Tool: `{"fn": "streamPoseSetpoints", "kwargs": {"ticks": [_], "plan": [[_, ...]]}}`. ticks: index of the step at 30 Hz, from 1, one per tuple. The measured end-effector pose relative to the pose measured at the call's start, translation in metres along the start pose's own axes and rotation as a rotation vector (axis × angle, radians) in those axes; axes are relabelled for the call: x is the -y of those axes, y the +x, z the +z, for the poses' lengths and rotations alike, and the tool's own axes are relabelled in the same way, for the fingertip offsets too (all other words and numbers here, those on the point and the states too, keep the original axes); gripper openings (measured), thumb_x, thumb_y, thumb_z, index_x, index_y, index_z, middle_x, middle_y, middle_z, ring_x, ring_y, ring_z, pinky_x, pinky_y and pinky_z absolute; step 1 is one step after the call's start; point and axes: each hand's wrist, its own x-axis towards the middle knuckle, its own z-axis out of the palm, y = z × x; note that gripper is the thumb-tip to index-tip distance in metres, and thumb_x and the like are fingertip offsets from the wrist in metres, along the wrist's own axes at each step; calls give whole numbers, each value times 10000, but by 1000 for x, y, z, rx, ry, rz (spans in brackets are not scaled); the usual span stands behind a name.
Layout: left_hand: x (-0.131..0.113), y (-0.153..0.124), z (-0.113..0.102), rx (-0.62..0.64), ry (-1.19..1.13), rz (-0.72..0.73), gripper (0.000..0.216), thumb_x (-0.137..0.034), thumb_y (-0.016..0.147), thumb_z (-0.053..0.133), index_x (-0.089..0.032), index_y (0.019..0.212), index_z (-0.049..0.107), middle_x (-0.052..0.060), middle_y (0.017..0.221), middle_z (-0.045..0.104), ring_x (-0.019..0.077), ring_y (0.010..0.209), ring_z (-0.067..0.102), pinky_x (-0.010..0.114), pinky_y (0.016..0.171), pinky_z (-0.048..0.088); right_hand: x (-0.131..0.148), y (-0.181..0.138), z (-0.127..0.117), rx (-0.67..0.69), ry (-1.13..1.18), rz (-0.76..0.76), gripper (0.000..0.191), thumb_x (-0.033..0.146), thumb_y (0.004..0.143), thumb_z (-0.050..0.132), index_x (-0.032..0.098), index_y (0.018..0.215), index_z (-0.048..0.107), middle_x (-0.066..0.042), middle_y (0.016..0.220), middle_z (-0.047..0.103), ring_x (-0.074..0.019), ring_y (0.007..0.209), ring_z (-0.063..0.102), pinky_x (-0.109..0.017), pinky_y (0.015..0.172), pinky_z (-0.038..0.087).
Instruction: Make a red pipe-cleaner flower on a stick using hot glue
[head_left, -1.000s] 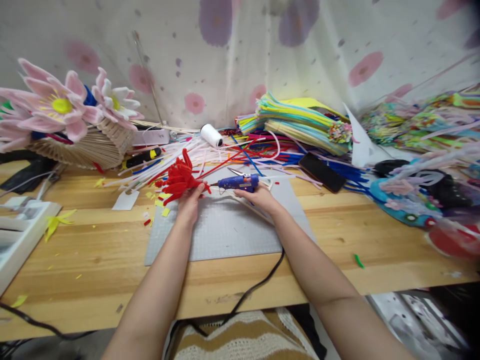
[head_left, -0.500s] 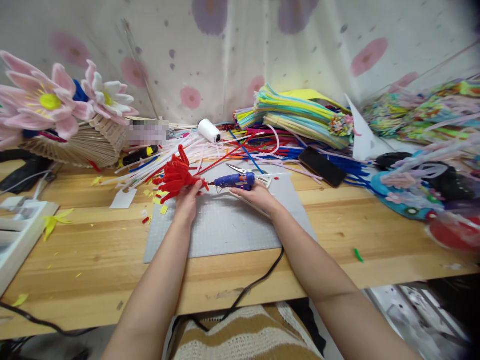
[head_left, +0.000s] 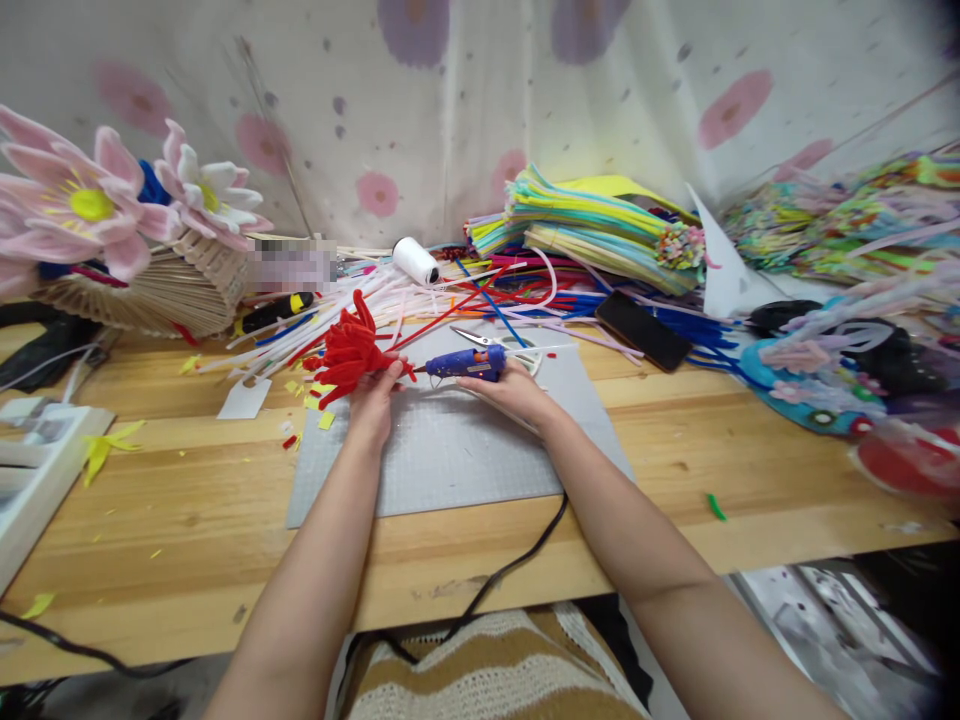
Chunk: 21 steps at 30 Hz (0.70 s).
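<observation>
My left hand is closed round the narrow end of a red pipe-cleaner flower, whose looped petals fan out to the left. In my right hand is a blue hot glue gun, its nozzle pointing left at the flower's narrow end. The nozzle tip is very close to the red stems; I cannot tell whether they touch. Both hands are above a grey cutting mat. Scissors lie behind the glue gun, partly hidden by it.
A white thread spool, loose pipe cleaners and a phone lie at the back. Pink flowers stand left, above a power strip. A black cord runs over the table's front edge. Yellow scraps are scattered on the left.
The view has shifted very slightly. Both hands keep their hold on the red flower and the glue gun, with almost no movement.
</observation>
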Motion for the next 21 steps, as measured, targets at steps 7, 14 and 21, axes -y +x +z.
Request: {"fn": "streamPoseSetpoints", "kwargs": {"ticks": [7,14,21], "plan": [[4,3,-2,20,-40,25,265,-281,558,733,-186,789,645,12,787,655,128,738,617,179,487,377,0,0,0,-12,0,11,395,460,663,651,206,964,662,-38,962,674,-180,901,607,-323,854,444],[5,4,-3,24,-35,27,261,-288,566,733,-185,791,649,18,784,666,139,728,628,185,484,378,-5,1,-2,57,-2,-24,378,441,696,627,220,1001,651,-34,985,669,-185,926,599,-327,866,444],[3,2,-2,42,-43,27,249,-274,578,727,-182,794,643,22,760,672,148,728,639,189,488,384,-9,0,-5,66,-28,2,385,440,684,638,213,994,655,-29,967,672,-182,895,602,-326,845,451]]}}
